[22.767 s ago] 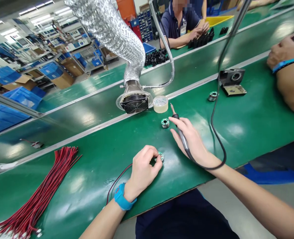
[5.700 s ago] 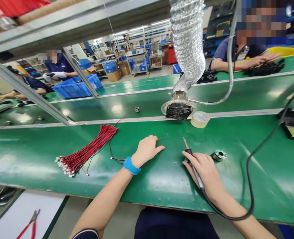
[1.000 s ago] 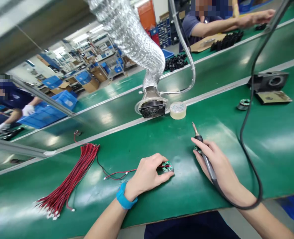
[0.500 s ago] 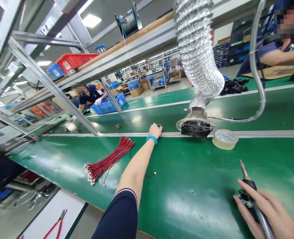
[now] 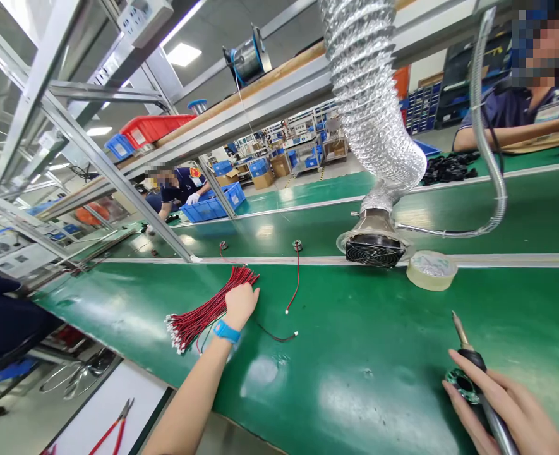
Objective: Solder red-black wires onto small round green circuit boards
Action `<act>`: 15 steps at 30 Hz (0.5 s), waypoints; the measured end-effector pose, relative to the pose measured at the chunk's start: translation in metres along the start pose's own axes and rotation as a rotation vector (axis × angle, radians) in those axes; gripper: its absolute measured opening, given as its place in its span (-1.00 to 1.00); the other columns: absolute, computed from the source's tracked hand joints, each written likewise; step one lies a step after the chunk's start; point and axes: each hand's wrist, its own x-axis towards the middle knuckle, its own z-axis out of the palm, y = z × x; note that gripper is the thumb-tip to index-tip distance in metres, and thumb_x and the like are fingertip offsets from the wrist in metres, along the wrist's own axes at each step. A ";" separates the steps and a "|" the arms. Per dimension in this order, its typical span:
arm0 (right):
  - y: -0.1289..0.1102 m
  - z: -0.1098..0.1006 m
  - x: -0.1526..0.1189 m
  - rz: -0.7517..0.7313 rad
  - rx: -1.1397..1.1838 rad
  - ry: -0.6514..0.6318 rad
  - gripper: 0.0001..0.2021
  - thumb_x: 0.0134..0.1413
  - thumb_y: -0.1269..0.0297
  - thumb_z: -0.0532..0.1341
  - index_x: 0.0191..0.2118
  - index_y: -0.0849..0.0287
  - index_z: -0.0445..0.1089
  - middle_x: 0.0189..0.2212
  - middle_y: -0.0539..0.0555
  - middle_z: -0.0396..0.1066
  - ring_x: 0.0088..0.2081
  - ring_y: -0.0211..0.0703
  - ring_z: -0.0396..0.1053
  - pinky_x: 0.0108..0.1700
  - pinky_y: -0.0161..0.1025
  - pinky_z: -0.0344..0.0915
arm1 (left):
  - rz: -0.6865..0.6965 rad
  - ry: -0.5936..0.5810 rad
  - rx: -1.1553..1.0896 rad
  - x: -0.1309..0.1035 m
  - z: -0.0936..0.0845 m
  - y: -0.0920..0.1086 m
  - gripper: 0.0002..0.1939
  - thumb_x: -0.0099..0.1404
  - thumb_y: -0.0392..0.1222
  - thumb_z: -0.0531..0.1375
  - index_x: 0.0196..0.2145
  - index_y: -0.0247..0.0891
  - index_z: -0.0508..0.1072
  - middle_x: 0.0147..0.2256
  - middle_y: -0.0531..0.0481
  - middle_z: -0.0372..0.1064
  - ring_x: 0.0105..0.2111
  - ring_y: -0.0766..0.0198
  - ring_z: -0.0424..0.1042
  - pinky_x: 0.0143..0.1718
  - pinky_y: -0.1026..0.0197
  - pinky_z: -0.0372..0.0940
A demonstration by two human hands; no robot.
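Observation:
My left hand (image 5: 241, 303), with a blue wristband, reaches over the right side of a bundle of red-and-black wires (image 5: 208, 306) with white connectors. Its fingertips are hidden beneath the hand, so whether they grip a wire does not show. My right hand (image 5: 511, 395) is closed around a soldering iron (image 5: 494, 420), its metal tip pointing up and away. A green ring-shaped circuit board (image 5: 463, 385) is held between the fingers of that same hand. Beyond the left hand, a small round part (image 5: 297, 245) stands with a red wire (image 5: 297, 284) trailing toward me.
A fume extractor fan (image 5: 374, 249) hangs beneath a silver duct (image 5: 374, 95). Beside it lies a roll of tape (image 5: 431, 270). Another round part (image 5: 223, 245) sits farther left, and a loose dark wire (image 5: 279, 339) lies mid-table. Red-handled pliers (image 5: 118, 426) are at lower left. Two people work across the bench.
My left hand has let go of the small round part by the metal strip and moved left and nearer to the wire bundle. My right hand still holds the iron and ring board.

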 end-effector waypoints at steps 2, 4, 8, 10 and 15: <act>0.002 0.003 -0.001 -0.038 0.002 -0.036 -0.44 0.23 -0.16 0.20 0.34 -0.53 0.29 -0.16 0.15 0.52 -0.35 0.12 0.61 -0.59 -0.03 0.38 | 0.027 -0.010 -0.026 -0.012 0.002 -0.015 -0.83 0.41 -0.23 0.18 -0.24 -0.35 0.54 -0.19 -0.35 0.54 -0.11 -0.12 0.58 -0.09 0.02 0.41; 0.002 0.003 -0.002 -0.077 0.013 -0.075 -0.42 0.24 -0.16 0.21 0.37 -0.45 0.28 -0.14 0.18 0.50 -0.33 0.12 0.61 -0.60 -0.04 0.36 | 0.108 -0.033 -0.095 -0.019 0.002 -0.021 -0.83 0.38 -0.38 0.14 -0.24 -0.28 0.53 -0.13 -0.22 0.56 -0.09 0.04 0.58 -0.04 0.11 0.40; -0.012 -0.003 -0.005 -0.055 0.001 -0.154 -0.44 0.35 -0.09 0.18 0.40 -0.20 0.30 -0.10 0.19 0.46 -0.29 0.06 0.59 -0.45 -0.08 0.46 | 0.343 -0.114 -0.271 -0.038 -0.003 -0.015 -0.73 0.33 -0.49 0.10 -0.20 -0.21 0.52 -0.14 -0.06 0.57 -0.12 0.21 0.55 0.01 0.22 0.39; -0.021 -0.007 -0.006 -0.037 -0.015 -0.172 -0.45 0.40 -0.05 0.17 0.40 -0.07 0.31 -0.07 0.19 0.44 -0.28 0.00 0.56 -0.35 -0.11 0.47 | 0.461 -0.167 -0.344 -0.054 -0.005 -0.008 -0.74 0.33 -0.47 0.11 -0.20 -0.20 0.51 -0.16 -0.04 0.55 -0.14 0.22 0.53 -0.03 0.21 0.39; -0.031 -0.012 -0.003 -0.050 -0.041 -0.158 -0.51 0.41 0.05 0.22 0.35 0.03 0.37 -0.06 0.16 0.41 -0.29 -0.14 0.46 -0.24 -0.19 0.40 | 0.696 -0.261 -0.518 -0.087 -0.007 0.017 -0.83 0.41 -0.32 0.17 -0.09 -0.19 0.50 -0.18 -0.03 0.50 -0.17 0.21 0.49 -0.07 0.18 0.39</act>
